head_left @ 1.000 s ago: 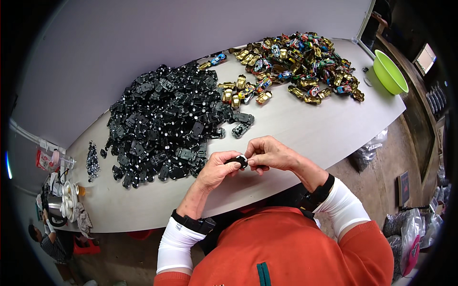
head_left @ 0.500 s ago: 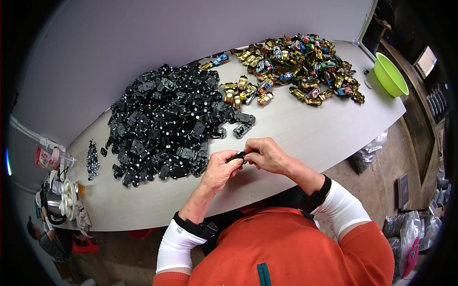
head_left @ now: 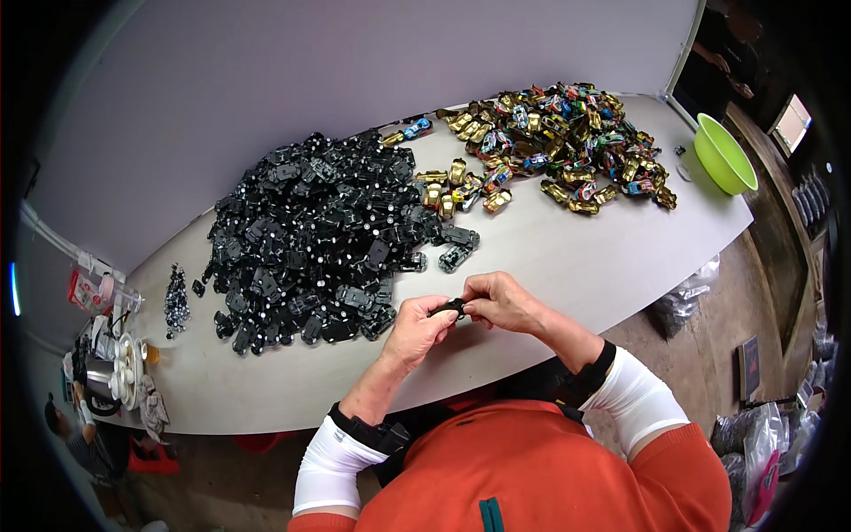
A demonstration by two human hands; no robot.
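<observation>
Above the near edge of the table, both my hands meet on one small black toy car chassis (head_left: pixel 450 308). My left hand (head_left: pixel 415 332) grips its left end between thumb and fingers. At its right end, the fingertips of my right hand (head_left: pixel 501 302) pinch it; they hide part of it. Just beyond my left hand rises a big heap of black toy car chassis (head_left: pixel 310 239). Two loose grey-black chassis (head_left: pixel 458 248) lie beyond my hands, at the heap's right side. Farther right is a pile of gold and multicoloured toy car bodies (head_left: pixel 567 133), with several strays (head_left: pixel 456 173) beside the black heap.
A small pile of tiny shiny parts (head_left: pixel 176 304) sits on the table's left. A green bowl (head_left: pixel 725 155) stands at the right end. Cups on a tray (head_left: pixel 129 372) and a cloth (head_left: pixel 153 408) are at the left edge. Other people (head_left: pixel 722 53) are at far right and lower left.
The view has tilted slightly, so the table and piles appear lower. Both hands still hold the chassis, with small finger shifts. A person has come into sight at the upper right.
</observation>
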